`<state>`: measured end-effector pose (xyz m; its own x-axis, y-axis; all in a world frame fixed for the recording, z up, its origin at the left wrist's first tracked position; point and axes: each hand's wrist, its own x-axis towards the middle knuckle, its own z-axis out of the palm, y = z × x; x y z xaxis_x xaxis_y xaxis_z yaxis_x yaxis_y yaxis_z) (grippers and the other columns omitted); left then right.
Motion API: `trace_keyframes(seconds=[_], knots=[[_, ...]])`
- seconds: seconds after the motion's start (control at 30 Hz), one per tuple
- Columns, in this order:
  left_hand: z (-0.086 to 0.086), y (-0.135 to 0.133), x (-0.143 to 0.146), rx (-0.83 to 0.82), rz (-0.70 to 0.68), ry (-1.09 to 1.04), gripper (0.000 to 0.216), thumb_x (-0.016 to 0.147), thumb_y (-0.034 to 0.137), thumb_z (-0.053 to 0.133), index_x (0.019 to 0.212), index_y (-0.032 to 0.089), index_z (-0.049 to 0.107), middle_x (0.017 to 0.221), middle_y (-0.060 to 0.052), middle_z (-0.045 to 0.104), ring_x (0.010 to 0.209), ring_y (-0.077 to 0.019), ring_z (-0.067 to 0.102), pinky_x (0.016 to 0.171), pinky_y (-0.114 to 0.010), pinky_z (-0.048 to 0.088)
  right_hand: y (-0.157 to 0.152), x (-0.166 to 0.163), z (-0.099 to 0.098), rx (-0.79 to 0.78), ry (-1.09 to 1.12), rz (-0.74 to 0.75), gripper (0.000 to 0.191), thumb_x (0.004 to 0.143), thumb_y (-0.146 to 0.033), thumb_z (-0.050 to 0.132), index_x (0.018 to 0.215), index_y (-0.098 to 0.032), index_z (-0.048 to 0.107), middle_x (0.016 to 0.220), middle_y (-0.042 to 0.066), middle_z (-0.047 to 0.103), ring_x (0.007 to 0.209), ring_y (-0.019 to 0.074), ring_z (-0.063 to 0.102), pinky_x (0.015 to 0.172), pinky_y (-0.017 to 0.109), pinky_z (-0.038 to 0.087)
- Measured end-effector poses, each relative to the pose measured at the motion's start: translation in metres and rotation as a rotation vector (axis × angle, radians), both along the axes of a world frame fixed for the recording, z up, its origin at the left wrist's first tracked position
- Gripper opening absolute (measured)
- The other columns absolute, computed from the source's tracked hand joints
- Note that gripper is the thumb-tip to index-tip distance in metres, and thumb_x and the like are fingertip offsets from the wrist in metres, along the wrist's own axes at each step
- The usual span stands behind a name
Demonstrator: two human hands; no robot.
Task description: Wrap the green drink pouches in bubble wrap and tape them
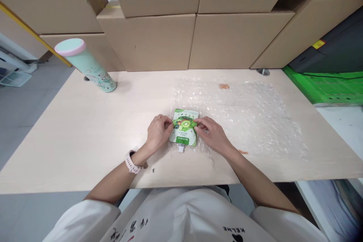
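Far left on the pale, smooth table there's 1 tall mint tumbler with a pink lid, round and glossy, leaning in this view.

Moving in, the left hand, with a white watch on its wrist, has its fingertips closed narrow on the left edge of the pouch. So the pouch sits right between the 2 hands, flat and near the table's front edge, resting on the left end of a sheet of bubble wrap. It's a shiny, soft, roughly rectangular pack, green and white with a kiwi picture, and a little white cap pokes out toward the person.

The right hand pinches the right edge the same way, fingers curled tight on it. The bubble wrap is clear, crinkly and glinting, and it spreads off to the right.

Matte brown cardboard boxes are stacked along the back, and 1 green plastic crate sits far right.
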<state>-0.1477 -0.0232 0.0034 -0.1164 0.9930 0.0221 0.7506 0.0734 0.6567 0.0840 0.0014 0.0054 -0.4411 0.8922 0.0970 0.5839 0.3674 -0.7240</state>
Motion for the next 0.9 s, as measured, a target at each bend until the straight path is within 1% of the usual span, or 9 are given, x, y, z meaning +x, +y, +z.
trace_keyframes(seconds=[0.1,0.2,0.33,0.4,0.47,0.53,0.63,0.77,0.9], knots=[[0.003,-0.001,0.0,0.004,0.008,-0.019,0.008,0.083,0.023,0.059,0.087,0.021,0.066,0.088,-0.004,0.06,0.078,-0.0197,0.057,0.072,-0.033,0.044,0.0,0.0,0.002,0.019,-0.012,-0.02,0.023,0.094,-0.029,0.051,0.114,-0.025,0.062,0.114,0.007,0.063,0.087,0.0192,0.063,0.077,0.036,0.054],[0.005,-0.001,-0.002,0.014,0.048,-0.106,0.021,0.083,0.024,0.06,0.104,0.022,0.063,0.096,-0.004,0.063,0.07,-0.0157,0.058,0.069,-0.032,0.046,-0.001,-0.001,0.002,0.046,-0.007,-0.066,0.019,0.094,-0.03,0.054,0.109,-0.025,0.064,0.111,0.007,0.062,0.083,0.0183,0.062,0.073,0.035,0.053],[0.007,0.003,-0.007,-0.112,0.116,-0.449,0.04,0.082,0.024,0.064,0.12,0.021,0.052,0.108,-0.006,0.064,0.063,-0.0113,0.061,0.061,-0.028,0.05,-0.003,-0.003,0.001,0.055,0.04,0.001,0.013,0.093,-0.029,0.056,0.1,-0.024,0.066,0.103,0.005,0.064,0.089,0.0186,0.063,0.075,0.032,0.053],[0.009,0.005,-0.008,-0.198,0.151,-0.656,0.048,0.08,0.023,0.067,0.123,0.02,0.048,0.101,-0.004,0.064,0.06,-0.0107,0.063,0.057,-0.027,0.051,-0.003,-0.003,0.001,0.037,0.016,0.043,0.014,0.093,-0.029,0.057,0.103,-0.024,0.065,0.105,0.005,0.064,0.088,0.0179,0.063,0.075,0.033,0.053],[0.012,0.006,-0.008,-0.282,0.171,-0.798,0.05,0.078,0.022,0.071,0.122,0.018,0.047,0.084,0.0,0.063,0.055,-0.0105,0.061,0.051,-0.025,0.051,-0.003,-0.003,0.001,0.016,-0.017,0.064,0.016,0.093,-0.029,0.057,0.106,-0.024,0.064,0.108,0.005,0.064,0.085,0.0171,0.062,0.075,0.033,0.053],[0.014,0.006,-0.006,-0.366,0.148,-0.892,0.044,0.075,0.023,0.075,0.111,0.015,0.052,0.068,0.003,0.06,0.048,-0.0101,0.057,0.046,-0.022,0.047,-0.003,-0.002,0.0,0.004,-0.032,0.069,0.018,0.093,-0.029,0.057,0.109,-0.024,0.063,0.109,0.005,0.063,0.085,0.0169,0.062,0.076,0.032,0.053],[0.017,0.004,-0.003,-0.43,0.039,-1.037,0.038,0.071,0.032,0.081,0.093,0.014,0.057,0.06,0.002,0.061,0.044,-0.0093,0.054,0.042,-0.021,0.043,-0.002,-0.001,-0.002,-0.003,-0.018,0.075,0.018,0.093,-0.029,0.057,0.109,-0.024,0.063,0.109,0.005,0.064,0.086,0.0169,0.063,0.076,0.032,0.053],[0.019,0.0,0.004,-0.302,-0.087,-1.138,0.041,0.071,0.036,0.084,0.095,0.014,0.059,0.071,0.001,0.064,0.051,-0.0079,0.056,0.048,-0.02,0.047,-0.003,-0.003,-0.004,-0.045,0.049,0.064,0.017,0.091,-0.027,0.058,0.106,-0.022,0.064,0.104,0.005,0.066,0.082,0.0165,0.065,0.076,0.033,0.053],[0.018,-0.01,0.013,-0.129,-0.214,-1.125,0.041,0.078,0.033,0.079,0.11,0.016,0.06,0.086,-0.001,0.063,0.072,-0.0098,0.061,0.065,-0.022,0.052,-0.004,-0.006,-0.005,-0.113,0.157,0.063,0.019,0.089,-0.026,0.059,0.107,-0.022,0.065,0.095,0.003,0.068,0.081,0.0166,0.065,0.076,0.032,0.052]])
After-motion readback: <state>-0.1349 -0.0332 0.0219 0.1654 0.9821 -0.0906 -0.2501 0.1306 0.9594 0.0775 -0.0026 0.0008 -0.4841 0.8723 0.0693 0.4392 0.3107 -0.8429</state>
